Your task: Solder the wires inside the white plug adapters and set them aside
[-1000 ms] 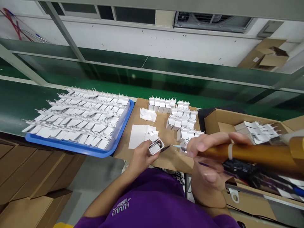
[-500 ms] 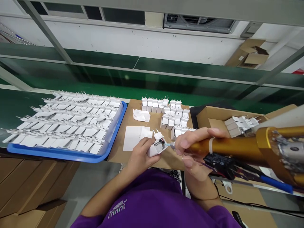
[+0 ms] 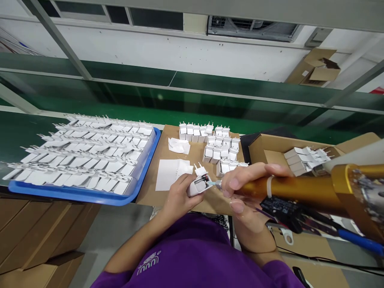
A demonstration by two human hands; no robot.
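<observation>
In my left hand is a white plug charger housing, opened so that its inner parts show. Its pin cap is tipped back, two prongs pointing away from me. My right hand is wrapped around a gold-coloured glue dispenser. A pale blue nozzle on its front reaches the housing's open side; whether it touches the parts inside I cannot tell. Beyond my hands several similar white chargers stand in rows on a cardboard sheet.
To the left, a blue tray holds many white chargers in rows. White paper and a crumpled tissue lie on the cardboard. At right stands a cardboard box containing more chargers. The dispenser's thick body fills the right side.
The dispenser's rear body has shifted slightly to the right and down. My hands, the charger housing and the nozzle stay almost where they were.
</observation>
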